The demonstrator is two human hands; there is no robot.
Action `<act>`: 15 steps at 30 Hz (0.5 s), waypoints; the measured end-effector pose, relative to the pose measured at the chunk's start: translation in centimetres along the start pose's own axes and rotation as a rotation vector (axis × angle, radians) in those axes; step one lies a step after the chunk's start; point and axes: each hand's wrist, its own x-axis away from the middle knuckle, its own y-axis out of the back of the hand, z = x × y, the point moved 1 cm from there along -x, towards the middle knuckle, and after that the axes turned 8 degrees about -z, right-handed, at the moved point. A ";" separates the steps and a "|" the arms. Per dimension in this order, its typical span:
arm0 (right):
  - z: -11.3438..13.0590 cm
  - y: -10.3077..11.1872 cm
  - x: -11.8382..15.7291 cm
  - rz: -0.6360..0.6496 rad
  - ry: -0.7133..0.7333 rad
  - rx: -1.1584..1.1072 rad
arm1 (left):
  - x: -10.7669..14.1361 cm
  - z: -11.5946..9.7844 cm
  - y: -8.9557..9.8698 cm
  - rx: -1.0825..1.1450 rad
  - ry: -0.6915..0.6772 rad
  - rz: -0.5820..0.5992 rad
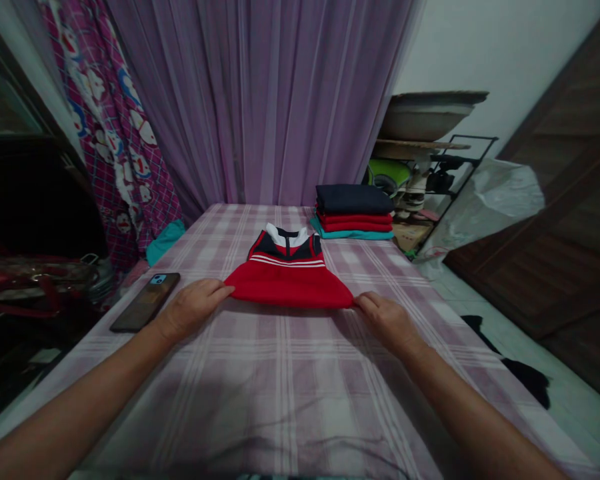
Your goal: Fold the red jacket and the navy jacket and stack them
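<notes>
1. Here I am over the worktop, spread with a mauve and white checked cloth, and right in the middle of it lies the red garment, its white collar and navy yoke toward the far edge.
2. My left hand has finger and thumb closed on the hem's left corner; my right hand pinches the right corner, and the hem is stretched between them!
3. Just beside my left wrist, a phone lies on the checked cloth, camera side up.
4. Over to the far right, a folded stack: navy on top, red beneath, teal at the bottom.
5. Behind it all hangs a purple curtain, with a cartoon-print cloth to its left.
6. And on the right, a crowded rack by the white wall, a clear plastic bag near it, dark wooden panelling beyond, and black cloth down on the pale floor.
</notes>
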 end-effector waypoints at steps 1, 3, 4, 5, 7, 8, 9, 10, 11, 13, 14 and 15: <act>-0.4 0.4 0.2 -0.027 0.027 0.003 | 0.1 0.1 0.5 0.003 -0.003 -0.014; -0.5 0.8 1.0 -0.055 0.094 -0.004 | 0.8 -0.5 1.0 0.038 -0.003 -0.018; -0.3 0.7 1.7 -0.055 0.127 -0.015 | 1.4 -1.0 1.0 0.064 -0.003 -0.007; 0.1 0.5 2.4 -0.046 0.156 -0.029 | 2.1 -1.8 0.8 0.086 -0.005 0.008; 1.0 -0.1 3.7 -0.010 0.181 -0.060 | 3.5 -3.2 0.2 0.119 -0.003 0.054; 1.4 -0.4 4.1 0.013 0.174 -0.073 | 4.1 -3.7 0.0 0.133 0.007 0.078; 1.7 -0.6 4.4 0.031 0.162 -0.083 | 4.5 -4.1 -0.2 0.144 0.025 0.102; 1.8 -0.7 4.4 0.037 0.147 -0.091 | 4.8 -4.3 -0.2 0.153 0.051 0.126; 1.9 -0.8 4.3 0.033 0.131 -0.097 | 4.9 -4.3 -0.2 0.158 0.079 0.148; 1.9 -0.7 3.6 0.000 0.121 -0.105 | 4.8 -3.9 0.0 0.151 0.128 0.178; 1.9 -0.7 3.2 -0.017 0.123 -0.107 | 4.6 -3.7 0.1 0.145 0.141 0.191; 1.9 -0.7 2.9 -0.027 0.126 -0.110 | 4.4 -3.5 0.1 0.142 0.145 0.205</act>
